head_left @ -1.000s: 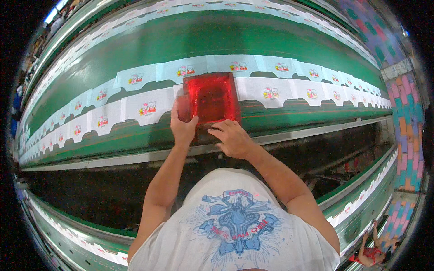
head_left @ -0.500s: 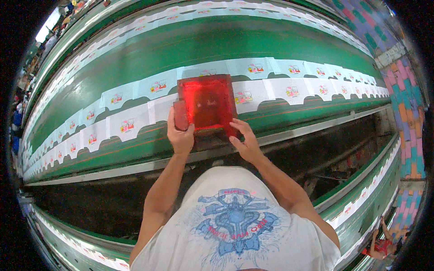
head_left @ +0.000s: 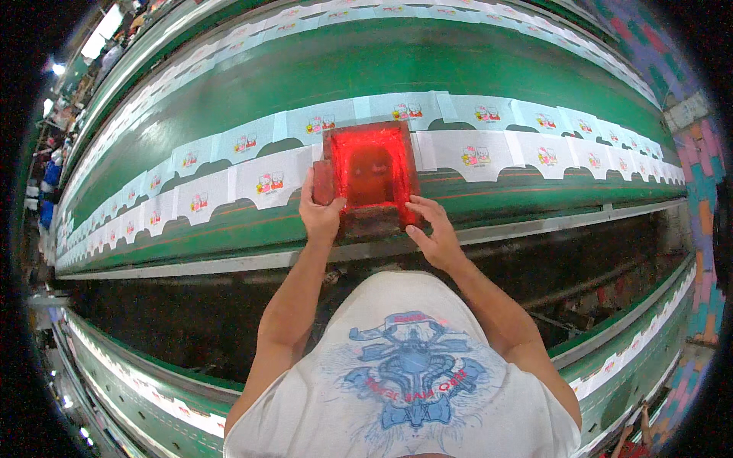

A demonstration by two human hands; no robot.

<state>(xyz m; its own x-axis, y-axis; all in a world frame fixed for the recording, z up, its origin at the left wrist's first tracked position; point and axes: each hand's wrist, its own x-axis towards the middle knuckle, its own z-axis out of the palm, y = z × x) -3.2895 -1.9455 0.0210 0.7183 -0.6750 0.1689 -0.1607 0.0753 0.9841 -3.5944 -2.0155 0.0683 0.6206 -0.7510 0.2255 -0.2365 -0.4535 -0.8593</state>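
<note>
A red screen-printing frame (head_left: 414, 164) with a glossy, ink-wet inside is over the nearer row of white cloth pieces. Whether it rests on them or hangs just above, I cannot tell. My left hand (head_left: 321, 219) is closed at its lower left corner, the thumb on the rim and the fingers around a dull red block (head_left: 324, 181) along the left side. At the lower right corner, my right hand (head_left: 437, 233) pinches the frame between thumb and fingers. A white cloth piece (head_left: 243, 192) with a small colourful cartoon print lies left of it, and another printed piece (head_left: 500, 158) lies right.
The long green table (head_left: 252, 91) carries a pale blue row of printed pieces (head_left: 286, 126) behind the white one. Further rows lie along its far side. A pale rail (head_left: 191, 267) edges its near side. Another green table (head_left: 611, 359) stands behind me; a person (head_left: 634, 439) shows there.
The view has shifted, and the frame appears slightly further right, with different surroundings of printed pieces beside it. Both hands keep the same hold.
</note>
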